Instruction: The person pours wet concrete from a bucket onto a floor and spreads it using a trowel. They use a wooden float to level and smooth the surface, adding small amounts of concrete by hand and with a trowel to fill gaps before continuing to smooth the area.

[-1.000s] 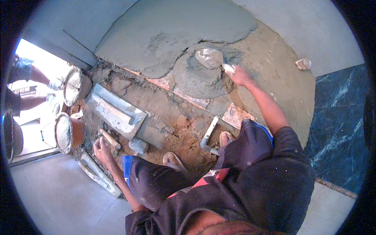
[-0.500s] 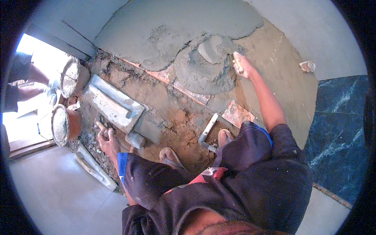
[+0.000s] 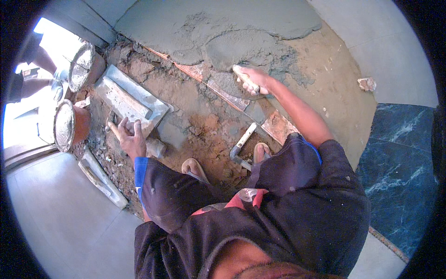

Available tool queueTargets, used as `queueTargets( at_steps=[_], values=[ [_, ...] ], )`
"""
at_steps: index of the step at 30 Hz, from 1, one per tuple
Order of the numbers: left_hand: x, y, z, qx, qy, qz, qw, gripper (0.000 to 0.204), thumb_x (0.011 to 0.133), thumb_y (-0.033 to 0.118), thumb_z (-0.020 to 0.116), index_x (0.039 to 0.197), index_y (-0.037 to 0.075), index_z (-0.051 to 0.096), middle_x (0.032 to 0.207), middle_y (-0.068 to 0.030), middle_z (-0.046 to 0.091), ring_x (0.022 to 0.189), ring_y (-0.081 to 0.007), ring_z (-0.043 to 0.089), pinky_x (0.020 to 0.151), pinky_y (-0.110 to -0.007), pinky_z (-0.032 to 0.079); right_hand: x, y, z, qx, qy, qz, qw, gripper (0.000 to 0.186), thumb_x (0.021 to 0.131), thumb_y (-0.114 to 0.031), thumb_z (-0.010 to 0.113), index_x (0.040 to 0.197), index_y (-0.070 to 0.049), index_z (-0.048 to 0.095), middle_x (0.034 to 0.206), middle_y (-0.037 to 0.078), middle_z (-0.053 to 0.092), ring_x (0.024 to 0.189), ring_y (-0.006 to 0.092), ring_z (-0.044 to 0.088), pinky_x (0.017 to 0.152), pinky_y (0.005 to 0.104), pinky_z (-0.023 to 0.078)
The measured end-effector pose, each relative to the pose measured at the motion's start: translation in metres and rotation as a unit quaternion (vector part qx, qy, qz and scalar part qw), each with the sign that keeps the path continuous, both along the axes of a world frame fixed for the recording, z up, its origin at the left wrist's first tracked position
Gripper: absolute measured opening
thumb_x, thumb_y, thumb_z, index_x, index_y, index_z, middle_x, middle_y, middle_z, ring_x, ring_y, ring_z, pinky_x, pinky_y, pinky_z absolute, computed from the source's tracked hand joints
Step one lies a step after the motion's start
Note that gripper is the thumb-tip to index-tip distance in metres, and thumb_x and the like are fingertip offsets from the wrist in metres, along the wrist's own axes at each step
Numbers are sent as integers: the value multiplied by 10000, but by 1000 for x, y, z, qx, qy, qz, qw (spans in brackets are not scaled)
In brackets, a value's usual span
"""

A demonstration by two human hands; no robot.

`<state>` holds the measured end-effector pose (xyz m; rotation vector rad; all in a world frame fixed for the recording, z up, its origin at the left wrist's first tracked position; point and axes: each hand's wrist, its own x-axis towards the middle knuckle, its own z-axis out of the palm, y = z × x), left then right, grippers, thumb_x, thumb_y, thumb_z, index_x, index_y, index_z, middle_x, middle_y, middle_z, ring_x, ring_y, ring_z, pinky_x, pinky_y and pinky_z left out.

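My right hand (image 3: 260, 80) is wrapped round the pale handle of a trowel (image 3: 240, 74) at the near edge of the wet grey mortar (image 3: 241, 46). The trowel's blade is coated grey and hard to tell from the mortar under it. My left hand (image 3: 132, 139) is by my left knee with its fingers spread, and I see nothing held in it. Just beyond it lies a large plastering float (image 3: 155, 118) with a long pale handle. A mallet-like grey head (image 3: 155, 148) sits right beside that hand, partly hidden.
Two mortar-crusted buckets (image 3: 79, 123) stand at the left by the bright doorway, where another person's legs (image 3: 39, 86) show. A long narrow float (image 3: 100, 179) lies near the grey tiles. A pipe elbow (image 3: 244, 139) rises before my feet. Dark marbled tiles (image 3: 399, 144) are at the right.
My right hand has swept the trowel left and nearer to me across the mortar. The raised heap there is now flattened, with a ragged smear to its right. My left hand's fingers have spread.
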<state>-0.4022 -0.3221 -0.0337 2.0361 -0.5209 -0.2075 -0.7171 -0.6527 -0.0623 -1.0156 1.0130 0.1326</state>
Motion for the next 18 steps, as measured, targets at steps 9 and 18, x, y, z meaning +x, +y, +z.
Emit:
queueTargets(
  at_steps=[9,18],
  values=[
    [-9,-2,-1,2,6,-32,999,359,814,130,718,1121,-13,602,1436,-194,257,871,-162,593,757,-276,508,-63,45,29,-496,193,228,815,515,882,-505,548,1052,-25,622,829,149,673,731,304,666,675,428,528],
    [-16,-17,9,62,16,-46,997,396,823,115,715,1174,-9,580,1435,-214,315,893,-166,613,740,-272,526,-132,26,34,-488,406,221,741,547,887,-467,540,1237,-47,537,1034,246,647,959,411,628,803,509,502]
  ],
)
